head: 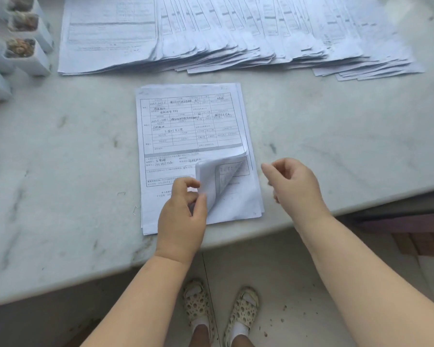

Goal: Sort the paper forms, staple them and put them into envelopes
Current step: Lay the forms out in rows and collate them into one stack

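Head view: left hand (183,216) fingers pinch the form's (186,126) curled lower corner; right hand (293,186) beside, loosely curled, holding nothing.

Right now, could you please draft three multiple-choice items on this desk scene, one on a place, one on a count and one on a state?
1. Where do the spread-out forms lie?
A. along the table's far edge
B. on the floor
C. under the left hand

2. How many loose staples lie left of the near stack?
A. none
B. two
C. six

3. What is the left hand doing?
A. resting flat
B. pinching a curled-up sheet corner
C. holding a stapler

Answers: 1 A, they fan out beyond the near stack. 2 B, two show on the marble table. 3 B, the corner curls above its fingers, while the right hand holds nothing.
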Tool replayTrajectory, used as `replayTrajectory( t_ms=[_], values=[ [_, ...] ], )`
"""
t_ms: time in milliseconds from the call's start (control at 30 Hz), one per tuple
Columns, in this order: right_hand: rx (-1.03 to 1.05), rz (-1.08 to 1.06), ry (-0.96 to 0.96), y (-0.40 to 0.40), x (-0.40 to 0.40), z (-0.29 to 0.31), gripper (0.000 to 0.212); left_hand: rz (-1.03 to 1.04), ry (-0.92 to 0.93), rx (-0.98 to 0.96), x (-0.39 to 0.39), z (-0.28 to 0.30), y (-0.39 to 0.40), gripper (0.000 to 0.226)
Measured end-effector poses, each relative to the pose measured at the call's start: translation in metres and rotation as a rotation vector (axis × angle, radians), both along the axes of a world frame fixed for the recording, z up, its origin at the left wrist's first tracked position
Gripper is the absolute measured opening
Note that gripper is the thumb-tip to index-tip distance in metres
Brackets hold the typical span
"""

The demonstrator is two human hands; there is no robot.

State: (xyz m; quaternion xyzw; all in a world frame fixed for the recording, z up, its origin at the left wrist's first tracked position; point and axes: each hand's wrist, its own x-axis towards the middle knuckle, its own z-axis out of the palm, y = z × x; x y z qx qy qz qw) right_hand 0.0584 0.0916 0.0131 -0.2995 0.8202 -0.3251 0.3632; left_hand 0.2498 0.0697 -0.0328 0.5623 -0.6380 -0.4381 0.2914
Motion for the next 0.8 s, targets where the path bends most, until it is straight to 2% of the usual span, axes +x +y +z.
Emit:
replayTrajectory(
  t_ms=[67,133,200,267,333,367,433,533,667,800],
  values=[
    [0.197,-0.065,-0.390,-0.015,0.006,0.011,0.048,-0.056,0.026,0.023,0.001,0.006,0.000,0.020],
    [0.388,-0.021,-0.554,-0.027,0.012,0.012,0.062,-0.111,0.083,0.107,0.004,0.011,0.000,0.026],
    [0.425,0.010,-0.500,-0.033,0.016,0.006,0.043,-0.160,0.109,0.166,0.010,0.012,-0.001,0.034],
    [0.416,0.139,-0.300,-0.033,0.018,0.002,0.014,-0.199,0.096,0.170,0.015,0.014,-0.001,0.037],
    [0.368,0.230,-0.134,-0.031,0.018,0.003,0.022,-0.220,0.042,0.035,0.017,0.017,-0.001,0.030],
    [0.322,0.221,-0.127,-0.030,0.015,0.006,0.025,-0.225,0.011,-0.079,0.016,0.023,-0.003,0.026],
    [0.229,0.167,-0.189,-0.031,0.005,0.015,0.027,-0.205,0.001,-0.280,0.009,0.036,-0.013,0.024],
    [0.118,0.093,-0.281,-0.040,-0.025,0.032,0.027,-0.171,0.050,-0.454,-0.017,0.065,-0.039,0.022],
    [-0.058,-0.120,-0.460,-0.079,-0.097,0.047,0.028,-0.127,0.060,-0.549,-0.070,0.093,-0.078,0.026],
    [-0.240,-0.380,-0.666,-0.142,-0.189,0.054,0.031,-0.114,-0.011,-0.524,-0.135,0.091,-0.123,0.028]
  ],
)
